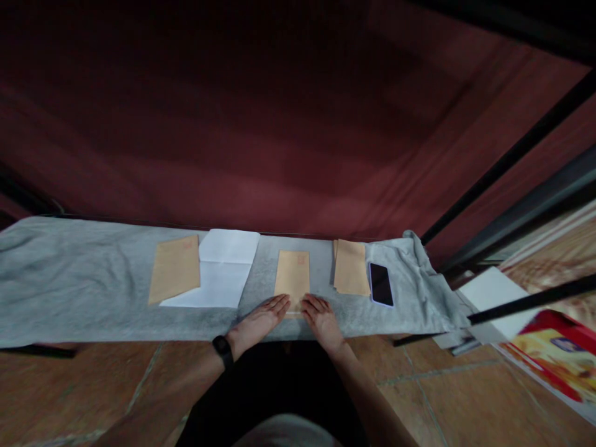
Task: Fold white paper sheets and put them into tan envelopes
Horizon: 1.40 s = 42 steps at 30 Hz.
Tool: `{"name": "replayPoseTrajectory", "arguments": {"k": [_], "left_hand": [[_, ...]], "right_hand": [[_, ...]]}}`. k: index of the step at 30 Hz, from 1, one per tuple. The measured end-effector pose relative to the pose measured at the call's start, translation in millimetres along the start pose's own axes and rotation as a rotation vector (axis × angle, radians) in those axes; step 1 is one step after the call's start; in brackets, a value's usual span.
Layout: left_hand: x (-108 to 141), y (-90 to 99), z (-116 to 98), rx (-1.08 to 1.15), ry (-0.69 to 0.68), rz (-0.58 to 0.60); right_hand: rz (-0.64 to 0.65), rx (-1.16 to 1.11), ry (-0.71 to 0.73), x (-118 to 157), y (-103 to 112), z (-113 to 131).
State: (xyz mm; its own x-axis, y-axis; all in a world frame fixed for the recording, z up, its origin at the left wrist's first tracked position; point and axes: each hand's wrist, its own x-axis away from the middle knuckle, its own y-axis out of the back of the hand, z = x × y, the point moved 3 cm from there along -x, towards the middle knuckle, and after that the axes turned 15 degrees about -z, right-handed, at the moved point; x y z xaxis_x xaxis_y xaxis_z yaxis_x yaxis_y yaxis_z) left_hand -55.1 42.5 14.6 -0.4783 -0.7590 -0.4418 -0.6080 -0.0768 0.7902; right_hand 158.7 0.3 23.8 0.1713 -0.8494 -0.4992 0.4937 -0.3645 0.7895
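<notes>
A brown paper envelope (292, 273) lies upright in front of me on the grey cloth, with a small reddish print near its top right corner. My left hand (272, 310) rests flat on its lower left edge, fingers stretched out. On the lower right edge lies my right hand (321, 313), its fingers also extended and pressing down. The near end of the envelope shows between the two hands. Neither hand is wrapped around anything.
Left of me, another brown envelope (174, 270) overlaps creased white paper sheets (223, 282). To the right are several stacked brown envelopes (352, 267) and a phone (382, 284). The grey cloth (107, 279) covers a narrow bench against a dark red surface. A red-and-yellow box (559, 354) stands lower right.
</notes>
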Motion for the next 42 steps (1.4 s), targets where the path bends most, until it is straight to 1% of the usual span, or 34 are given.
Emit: {"name": "replayPoseTrajectory", "arguments": {"k": [1,2,5,7,9,11,15,19,23,25,28,30,32,34,36,38,42], "left_hand": [[2.8,-2.9,-0.4,-0.094,-0.105,0.085],[5.1,-4.1,0.1,-0.143,-0.151,0.139],[7.4,-2.1,-0.7,-0.274,-0.232,0.244],[4.3,3.1,-4.7,-0.275,-0.231,0.258],[-0.3,8.0,-11.5,-0.247,-0.216,0.249],[-3.9,10.3,-19.6,-0.22,-0.201,0.212],[-1.7,4.8,-31.4,-0.174,-0.221,0.124],[2.9,-1.8,-26.3,-0.152,-0.165,0.066],[0.3,-0.9,-20.6,-0.098,-0.107,0.052],[-1.6,0.1,-20.9,-0.076,-0.069,0.023],[-1.8,-0.5,-23.5,-0.066,0.008,-0.038],[-0.7,-2.4,-26.1,-0.066,0.034,-0.055],[-0.7,-4.8,-28.3,-0.067,0.042,-0.054],[-3.7,-7.4,-28.8,-0.078,0.054,-0.049],[-10.9,-10.7,-27.3,-0.106,0.068,-0.037],[-22.4,-15.2,-24.3,-0.139,0.057,-0.008],[-54.8,-27.5,-15.0,-0.162,-0.038,0.093]], "right_hand": [[0.003,0.002,0.001,-0.1,0.1,-0.4],[0.001,0.002,0.001,0.0,0.2,-0.7],[-0.012,0.002,-0.009,2.0,0.2,-1.5],[-0.026,0.006,-0.017,5.1,0.2,-1.3],[-0.037,0.015,-0.008,9.0,0.3,0.5],[-0.037,0.022,0.02,12.7,0.8,3.6],[-0.01,-0.007,0.065,15.5,2.4,6.8],[-0.032,-0.061,0.034,11.1,2.2,1.9],[-0.089,-0.084,-0.038,3.9,-1.4,-1.9],[-0.118,-0.073,-0.084,1.3,-3.5,-1.8],[-0.164,-0.053,-0.107,1.4,-6.6,3.4],[-0.198,-0.034,-0.069,4.4,-9.1,11.5],[-0.2,-0.02,0.002,9.1,-13.1,23.0],[-0.174,-0.005,0.063,14.4,-18.1,34.2],[-0.156,0.018,0.087,19.1,-22.6,41.6],[-0.164,0.04,0.083,22.3,-25.7,44.3],[-0.196,0.035,0.071,25.1,-28.9,43.6]]}}
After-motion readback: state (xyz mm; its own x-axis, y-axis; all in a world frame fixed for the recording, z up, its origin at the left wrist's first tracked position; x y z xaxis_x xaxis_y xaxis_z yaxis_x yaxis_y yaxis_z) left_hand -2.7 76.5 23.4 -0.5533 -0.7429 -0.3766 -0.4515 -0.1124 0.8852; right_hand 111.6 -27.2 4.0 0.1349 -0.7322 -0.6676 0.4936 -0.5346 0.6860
